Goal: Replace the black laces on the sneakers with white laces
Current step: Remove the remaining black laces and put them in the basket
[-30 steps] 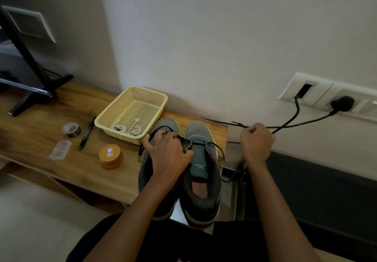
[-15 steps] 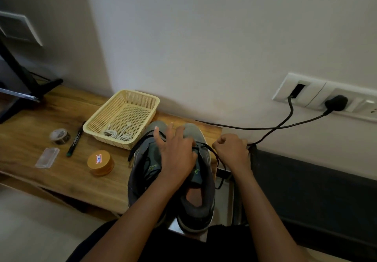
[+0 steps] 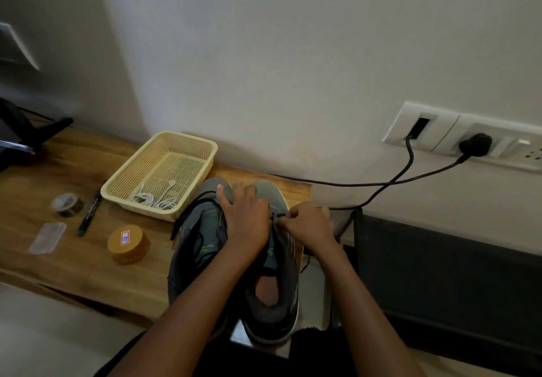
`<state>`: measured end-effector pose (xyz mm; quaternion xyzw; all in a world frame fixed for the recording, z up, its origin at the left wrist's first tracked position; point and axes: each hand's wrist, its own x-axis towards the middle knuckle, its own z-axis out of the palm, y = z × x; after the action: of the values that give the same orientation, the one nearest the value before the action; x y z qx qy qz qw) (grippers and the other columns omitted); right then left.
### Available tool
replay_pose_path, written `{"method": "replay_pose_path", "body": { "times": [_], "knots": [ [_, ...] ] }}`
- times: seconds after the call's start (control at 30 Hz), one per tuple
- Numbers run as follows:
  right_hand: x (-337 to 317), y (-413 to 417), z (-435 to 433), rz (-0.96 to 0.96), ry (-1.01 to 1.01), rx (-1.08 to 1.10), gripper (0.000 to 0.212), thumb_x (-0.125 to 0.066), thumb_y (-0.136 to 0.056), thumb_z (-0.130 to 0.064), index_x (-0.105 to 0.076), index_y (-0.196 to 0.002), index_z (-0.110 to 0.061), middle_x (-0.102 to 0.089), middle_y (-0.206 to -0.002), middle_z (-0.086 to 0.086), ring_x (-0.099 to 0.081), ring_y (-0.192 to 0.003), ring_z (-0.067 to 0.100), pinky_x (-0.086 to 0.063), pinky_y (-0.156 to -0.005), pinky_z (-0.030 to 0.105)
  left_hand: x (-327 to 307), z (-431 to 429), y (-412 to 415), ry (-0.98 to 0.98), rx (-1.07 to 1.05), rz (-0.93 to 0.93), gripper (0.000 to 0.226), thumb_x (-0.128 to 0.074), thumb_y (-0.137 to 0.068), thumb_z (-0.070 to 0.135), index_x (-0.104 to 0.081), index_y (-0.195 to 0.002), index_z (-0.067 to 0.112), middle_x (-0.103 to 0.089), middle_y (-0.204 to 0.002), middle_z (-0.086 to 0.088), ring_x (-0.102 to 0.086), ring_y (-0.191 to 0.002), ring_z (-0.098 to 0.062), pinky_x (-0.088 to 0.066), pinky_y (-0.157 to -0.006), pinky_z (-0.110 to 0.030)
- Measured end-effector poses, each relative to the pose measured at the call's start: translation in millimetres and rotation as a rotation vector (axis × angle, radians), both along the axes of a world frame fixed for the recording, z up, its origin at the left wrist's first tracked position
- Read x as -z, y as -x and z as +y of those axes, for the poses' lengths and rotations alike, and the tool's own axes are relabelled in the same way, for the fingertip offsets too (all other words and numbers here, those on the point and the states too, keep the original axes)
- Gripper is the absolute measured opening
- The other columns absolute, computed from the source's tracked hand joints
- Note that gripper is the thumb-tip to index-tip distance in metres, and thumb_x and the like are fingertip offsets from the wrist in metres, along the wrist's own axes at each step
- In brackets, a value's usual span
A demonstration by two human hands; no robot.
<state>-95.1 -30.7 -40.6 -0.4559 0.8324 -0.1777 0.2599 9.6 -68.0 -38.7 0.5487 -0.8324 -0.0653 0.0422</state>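
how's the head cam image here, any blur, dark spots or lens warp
Head view: dim and soft, no glare; the sneakers and left hand sit in shade, so the black lace pinched by the right hand is hard to trace; head view's wide lens slants the socket plate and table edge.

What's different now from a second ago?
The right hand came back from pulling to the right and now pinches the black lace at the right sneaker. The left hand uncurled and presses flat on both toes. The basket and white laces stayed put.
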Motion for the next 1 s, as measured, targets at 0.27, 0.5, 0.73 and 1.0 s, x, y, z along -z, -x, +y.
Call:
{"method": "replay_pose_path", "body": {
  "times": [0.27, 0.5, 0.73, 1.0],
  "knots": [
    [-10, -8, 4, 0.109, 0.004, 0.023, 0.036, -0.059, -0.081, -0.052, -0.059, -0.065, -0.019, -0.056, -0.082, 0.002, -0.043, -0.108, 0.026, -0.035, -0.085, 0.035, 9, -3, 2, -0.051, -0.012, 0.034, 0.021, -0.044, -0.097, 0.021, -0.061, -0.11, 0.02, -0.035, -0.141, -0.001, -0.013, -0.14, -0.024, 0.007, -0.112, -0.056],
    [-16, -6, 6, 0.187, 0.02, 0.072, 0.03, -0.061, -0.084, -0.043, -0.063, -0.077, -0.014, -0.054, -0.086, 0.004, -0.044, -0.114, 0.027, -0.036, -0.086, 0.036, 5, -7, -3, -0.046, -0.122, 0.233, 0.019, -0.037, -0.1, 0.019, -0.055, -0.104, 0.018, -0.057, -0.115, 0.004, -0.028, -0.135, -0.014, 0.006, -0.114, -0.051],
    [-13, -5, 6, 0.112, 0.027, 0.055, 0.024, -0.06, -0.086, -0.035, -0.059, -0.077, -0.013, -0.056, -0.095, 0.008, -0.039, -0.116, 0.027, -0.035, -0.086, 0.034, -3, -2, -7, 0.055, -0.107, 0.307, 0.019, -0.042, -0.096, 0.012, -0.051, -0.108, 0.023, -0.056, -0.121, 0.003, -0.033, -0.129, -0.021, -0.013, -0.107, -0.043],
    [-9, -2, 5, 0.131, 0.092, -0.001, 0.022, -0.06, -0.086, -0.032, -0.067, -0.093, -0.012, -0.06, -0.112, 0.002, -0.034, -0.118, 0.023, -0.029, -0.085, 0.032, -3, 0, -7, 0.01, 0.066, 0.084, 0.017, -0.058, -0.09, 0.032, -0.063, -0.106, 0.029, -0.026, -0.152, 0.0, -0.004, -0.145, -0.028, 0.003, -0.112, -0.055]
  ]
}}
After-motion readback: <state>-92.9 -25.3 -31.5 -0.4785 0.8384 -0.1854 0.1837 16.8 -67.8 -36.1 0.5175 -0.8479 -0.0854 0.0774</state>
